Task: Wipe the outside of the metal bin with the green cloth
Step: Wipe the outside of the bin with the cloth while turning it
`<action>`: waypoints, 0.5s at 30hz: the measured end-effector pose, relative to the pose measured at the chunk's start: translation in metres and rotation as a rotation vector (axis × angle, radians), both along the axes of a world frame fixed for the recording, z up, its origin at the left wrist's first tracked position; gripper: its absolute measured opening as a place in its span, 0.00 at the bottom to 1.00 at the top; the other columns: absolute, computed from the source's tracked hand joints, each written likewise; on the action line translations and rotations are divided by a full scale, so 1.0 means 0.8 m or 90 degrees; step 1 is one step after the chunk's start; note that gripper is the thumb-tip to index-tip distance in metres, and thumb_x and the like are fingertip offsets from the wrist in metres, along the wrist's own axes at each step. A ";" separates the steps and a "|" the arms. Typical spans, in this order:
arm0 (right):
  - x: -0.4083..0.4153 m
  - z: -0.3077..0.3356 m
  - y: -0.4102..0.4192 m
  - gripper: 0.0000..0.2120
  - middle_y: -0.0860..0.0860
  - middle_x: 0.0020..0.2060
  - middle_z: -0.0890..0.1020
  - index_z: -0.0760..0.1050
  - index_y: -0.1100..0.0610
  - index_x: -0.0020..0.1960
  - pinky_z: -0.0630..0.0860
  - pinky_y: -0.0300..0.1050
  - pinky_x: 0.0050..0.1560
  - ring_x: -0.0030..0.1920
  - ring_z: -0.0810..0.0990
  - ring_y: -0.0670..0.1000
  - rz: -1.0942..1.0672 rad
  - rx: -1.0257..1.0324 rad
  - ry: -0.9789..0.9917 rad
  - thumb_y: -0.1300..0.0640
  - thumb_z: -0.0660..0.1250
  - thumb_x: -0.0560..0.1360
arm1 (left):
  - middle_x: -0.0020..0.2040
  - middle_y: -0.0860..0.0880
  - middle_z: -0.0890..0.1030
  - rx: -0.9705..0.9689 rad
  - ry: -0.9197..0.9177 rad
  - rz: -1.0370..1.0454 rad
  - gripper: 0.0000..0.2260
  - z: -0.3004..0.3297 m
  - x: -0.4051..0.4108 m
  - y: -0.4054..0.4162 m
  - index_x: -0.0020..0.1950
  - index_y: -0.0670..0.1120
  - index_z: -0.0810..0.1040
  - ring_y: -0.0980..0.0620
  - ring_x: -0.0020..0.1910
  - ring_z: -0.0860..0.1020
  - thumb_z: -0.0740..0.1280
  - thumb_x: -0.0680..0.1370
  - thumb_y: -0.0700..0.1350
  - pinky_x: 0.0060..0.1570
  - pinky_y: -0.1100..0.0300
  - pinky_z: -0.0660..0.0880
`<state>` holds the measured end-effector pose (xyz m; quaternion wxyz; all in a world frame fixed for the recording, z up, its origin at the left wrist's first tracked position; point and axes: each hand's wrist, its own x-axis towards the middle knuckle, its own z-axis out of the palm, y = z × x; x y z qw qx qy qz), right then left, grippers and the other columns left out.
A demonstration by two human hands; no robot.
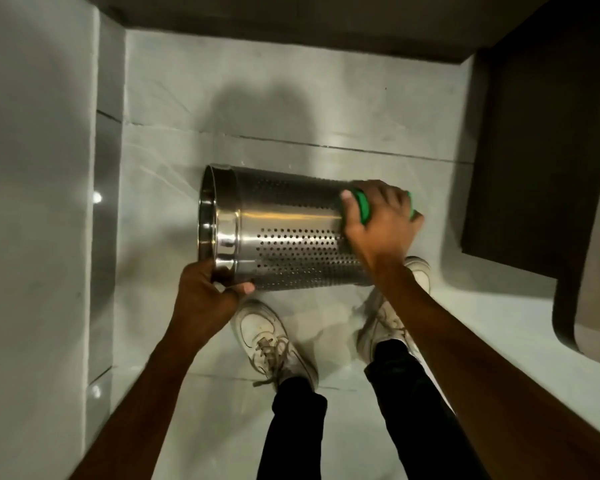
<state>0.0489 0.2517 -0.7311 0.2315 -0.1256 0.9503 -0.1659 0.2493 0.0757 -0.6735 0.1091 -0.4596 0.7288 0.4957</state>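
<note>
- From the head camera we look straight down at a metal bin [284, 230] held on its side above a pale tiled floor [326, 109], its open mouth turned toward the left of the picture and its closed end toward the right.
- The bin's wall is perforated with rows of small holes, with one smooth unpunched strip running along its length; a plain polished band circles the wall just beside the mouth.
- Our left hand [205, 292] grasps the bin at the near edge of the rim — fingers curled over the lip, thumb lying along the outside of the polished band.
- Our right hand [381, 216] is clenched around a green cloth [362, 209] and presses it against the bin's outer wall at the closed end; only a green fold by the thumb and a sliver past the knuckles show, the rest being covered by the hand.
- Below the bin we see two white lace-up shoes [267, 337] and dark trouser legs [291, 427]; the right shoe is partly hidden under the right forearm and the bin's closed end.
- Left of the bin's mouth stands a light wall with a glossy strip along its base.
- Beyond the bin a grout line crosses the floor, and a soft shadow falls on the tiles there.
- Right of the bin's closed end — well apart from it — rises dark furniture [527, 168].
</note>
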 end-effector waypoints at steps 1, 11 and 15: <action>0.006 0.008 -0.020 0.28 0.51 0.69 0.78 0.75 0.45 0.69 0.63 0.65 0.72 0.74 0.70 0.58 0.035 -0.016 -0.007 0.31 0.51 0.79 | 0.46 0.51 0.85 -0.008 0.002 -0.002 0.17 0.001 -0.002 -0.003 0.54 0.44 0.84 0.55 0.46 0.83 0.77 0.67 0.33 0.47 0.60 0.78; 0.043 0.049 -0.147 0.23 0.47 0.68 0.81 0.76 0.44 0.69 0.67 0.57 0.67 0.71 0.74 0.55 0.257 -0.195 0.073 0.35 0.61 0.80 | 0.49 0.50 0.85 -0.085 0.032 0.062 0.19 0.014 -0.014 0.015 0.56 0.43 0.81 0.55 0.48 0.83 0.78 0.67 0.33 0.52 0.56 0.80; -0.030 0.019 -0.066 0.23 0.52 0.70 0.78 0.74 0.45 0.71 0.67 0.65 0.68 0.72 0.71 0.60 0.076 0.020 -0.028 0.36 0.58 0.82 | 0.51 0.49 0.84 -0.085 0.025 0.097 0.20 0.019 -0.020 0.024 0.58 0.43 0.79 0.50 0.50 0.83 0.77 0.68 0.35 0.55 0.52 0.80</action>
